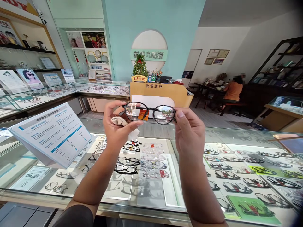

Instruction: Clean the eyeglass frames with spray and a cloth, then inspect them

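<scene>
I hold a pair of black round-framed glasses [149, 113] up in front of me, above a glass display counter [239, 138]. My left hand [117, 124] pinches the left rim and also clutches a small pale cleaning cloth [119, 121]. My right hand [189, 130] grips the right end of the frame by the hinge. An orange tag shows behind the left lens. Both temples are hidden behind my hands.
Many eyeglass frames [129, 162] lie in rows under the counter glass. A tilted printed sign [53, 134] stands on the counter at left. A wooden cashier desk [161, 91] is beyond. A person in an orange top [233, 90] sits at a dark table far right.
</scene>
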A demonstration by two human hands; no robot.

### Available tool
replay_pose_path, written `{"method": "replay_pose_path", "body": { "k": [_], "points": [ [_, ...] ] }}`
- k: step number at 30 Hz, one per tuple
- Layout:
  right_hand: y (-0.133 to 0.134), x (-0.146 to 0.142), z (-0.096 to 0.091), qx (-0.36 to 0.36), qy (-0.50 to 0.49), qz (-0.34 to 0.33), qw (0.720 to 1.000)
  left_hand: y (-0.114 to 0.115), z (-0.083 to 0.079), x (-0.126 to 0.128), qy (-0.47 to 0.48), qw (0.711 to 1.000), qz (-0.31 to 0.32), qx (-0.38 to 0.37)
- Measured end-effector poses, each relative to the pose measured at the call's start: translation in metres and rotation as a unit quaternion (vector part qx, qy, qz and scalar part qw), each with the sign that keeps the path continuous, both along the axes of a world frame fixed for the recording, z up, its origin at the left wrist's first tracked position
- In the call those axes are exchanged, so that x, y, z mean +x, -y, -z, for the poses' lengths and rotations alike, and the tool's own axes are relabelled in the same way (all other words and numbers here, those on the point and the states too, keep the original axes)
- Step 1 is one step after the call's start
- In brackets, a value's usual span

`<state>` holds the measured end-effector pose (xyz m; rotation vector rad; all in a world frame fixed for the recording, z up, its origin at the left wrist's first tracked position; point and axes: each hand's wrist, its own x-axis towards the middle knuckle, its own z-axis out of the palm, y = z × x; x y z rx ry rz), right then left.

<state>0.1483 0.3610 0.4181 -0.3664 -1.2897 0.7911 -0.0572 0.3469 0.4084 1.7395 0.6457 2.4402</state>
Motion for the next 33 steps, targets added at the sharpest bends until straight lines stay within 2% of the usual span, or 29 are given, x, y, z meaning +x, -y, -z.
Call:
{"method": "replay_pose_path", "body": {
  "k": [8,11,15,23,28,33],
  "points": [
    [0.000,0.002,-0.001,-0.034,-0.004,-0.014,0.999,-0.001,0.003,0.002,0.011,0.999,0.041,-0.015],
    [0.000,0.001,-0.001,-0.035,0.001,-0.032,0.999,0.001,0.002,0.004,0.018,0.998,0.048,-0.042],
    [-0.001,0.000,-0.002,-0.042,0.003,-0.037,0.998,0.006,0.000,0.008,0.020,0.997,0.020,-0.066],
    [-0.012,0.005,-0.001,-0.068,0.003,-0.063,0.996,0.010,0.005,0.015,-0.011,0.996,-0.081,0.017],
    [-0.011,0.005,-0.001,-0.067,-0.003,-0.071,0.995,0.008,0.006,0.013,-0.015,0.996,-0.083,0.012],
    [-0.010,0.005,-0.002,-0.079,0.020,-0.067,0.994,0.010,0.001,0.015,0.009,0.997,-0.069,-0.037]
  ]
}}
